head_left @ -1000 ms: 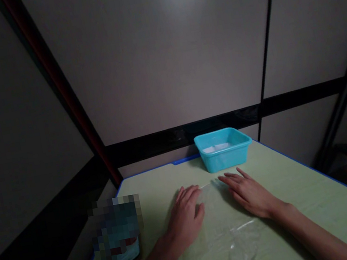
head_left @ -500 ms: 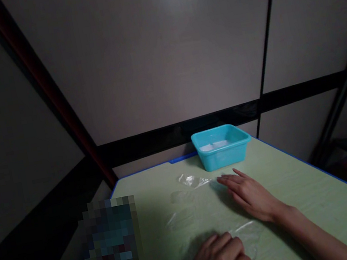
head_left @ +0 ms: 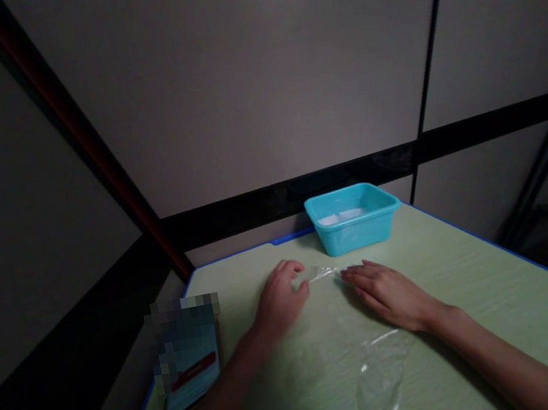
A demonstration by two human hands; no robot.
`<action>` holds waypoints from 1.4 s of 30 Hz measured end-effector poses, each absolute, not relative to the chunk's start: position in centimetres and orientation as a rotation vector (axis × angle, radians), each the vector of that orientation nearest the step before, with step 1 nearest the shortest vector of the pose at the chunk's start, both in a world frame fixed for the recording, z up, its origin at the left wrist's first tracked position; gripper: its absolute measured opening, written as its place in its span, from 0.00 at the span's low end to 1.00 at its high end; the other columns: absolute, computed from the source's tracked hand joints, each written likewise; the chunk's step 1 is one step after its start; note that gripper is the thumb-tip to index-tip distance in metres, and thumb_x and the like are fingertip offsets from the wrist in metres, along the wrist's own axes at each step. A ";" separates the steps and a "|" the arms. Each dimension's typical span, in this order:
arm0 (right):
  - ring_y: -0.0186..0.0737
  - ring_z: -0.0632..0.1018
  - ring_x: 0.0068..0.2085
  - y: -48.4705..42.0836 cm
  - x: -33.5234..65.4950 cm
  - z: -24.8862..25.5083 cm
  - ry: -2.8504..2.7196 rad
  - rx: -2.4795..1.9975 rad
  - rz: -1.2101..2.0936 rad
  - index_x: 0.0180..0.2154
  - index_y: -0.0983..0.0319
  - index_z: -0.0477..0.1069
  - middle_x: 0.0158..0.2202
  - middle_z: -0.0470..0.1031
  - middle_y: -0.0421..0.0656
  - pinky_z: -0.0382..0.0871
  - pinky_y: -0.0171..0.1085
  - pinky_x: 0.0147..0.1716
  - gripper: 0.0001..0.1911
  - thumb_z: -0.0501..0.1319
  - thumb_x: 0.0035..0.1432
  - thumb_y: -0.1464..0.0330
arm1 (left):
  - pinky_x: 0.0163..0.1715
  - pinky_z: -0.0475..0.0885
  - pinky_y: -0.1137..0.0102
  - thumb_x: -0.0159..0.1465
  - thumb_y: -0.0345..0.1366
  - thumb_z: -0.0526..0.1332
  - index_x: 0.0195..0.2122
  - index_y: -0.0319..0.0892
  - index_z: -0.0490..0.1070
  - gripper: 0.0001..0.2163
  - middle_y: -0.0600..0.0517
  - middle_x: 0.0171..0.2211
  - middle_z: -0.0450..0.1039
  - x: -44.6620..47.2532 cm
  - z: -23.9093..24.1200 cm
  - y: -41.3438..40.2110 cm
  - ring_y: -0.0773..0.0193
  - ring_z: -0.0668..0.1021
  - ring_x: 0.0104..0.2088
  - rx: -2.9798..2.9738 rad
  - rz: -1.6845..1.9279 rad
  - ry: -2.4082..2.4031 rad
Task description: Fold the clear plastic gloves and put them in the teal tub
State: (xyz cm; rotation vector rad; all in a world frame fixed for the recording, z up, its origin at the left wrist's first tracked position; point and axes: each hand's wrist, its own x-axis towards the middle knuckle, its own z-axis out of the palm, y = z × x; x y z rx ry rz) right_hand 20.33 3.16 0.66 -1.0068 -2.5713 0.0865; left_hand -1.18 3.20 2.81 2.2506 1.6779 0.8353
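A clear plastic sheet (head_left: 356,353) lies flat along the green table (head_left: 478,282), faint and glossy. My left hand (head_left: 280,297) rests on its far left corner, fingers curled down onto the film. My right hand (head_left: 385,291) lies flat on the sheet's far right part, fingers stretched out and together, palm down. A wrinkled bit of film (head_left: 324,272) shows between the two hands.
A turquoise plastic tub (head_left: 353,218) with something pale inside stands at the table's far edge by the wall. A phone-like device (head_left: 189,372) lies at the table's left edge, partly blurred. Grey wall panels close the far and left sides.
My left hand has slid from the near end of the sheet back up to its far left corner. The right hand has stayed pressed in place.
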 end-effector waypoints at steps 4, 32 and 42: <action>0.41 0.68 0.48 3.2 20.3 0.6 -2.552 -1.005 0.074 0.49 0.66 0.63 0.47 0.68 0.49 0.55 0.45 0.51 0.18 0.44 0.59 0.70 | 0.37 0.64 0.71 0.51 0.26 0.56 0.33 0.39 0.64 0.08 0.51 0.34 0.66 -2.9 1.7 9.4 0.63 0.70 0.35 2.180 0.736 1.753; 0.43 0.69 0.43 3.2 19.9 0.6 -2.503 -1.112 0.141 0.44 0.65 0.62 0.40 0.70 0.48 0.60 0.42 0.44 0.14 0.44 0.58 0.71 | 0.41 0.62 0.68 0.53 0.34 0.56 0.34 0.43 0.63 0.07 0.52 0.36 0.68 -1.6 2.9 2.0 0.60 0.70 0.39 2.684 0.397 1.364; 0.40 0.67 0.49 4.2 17.5 1.4 -2.673 -0.927 0.218 0.48 0.65 0.55 0.49 0.65 0.49 0.46 0.48 0.54 0.15 0.45 0.57 0.73 | 0.50 0.59 0.66 0.59 0.33 0.51 0.49 0.40 0.60 0.16 0.47 0.51 0.63 -0.9 1.2 1.5 0.60 0.66 0.50 2.709 0.528 1.387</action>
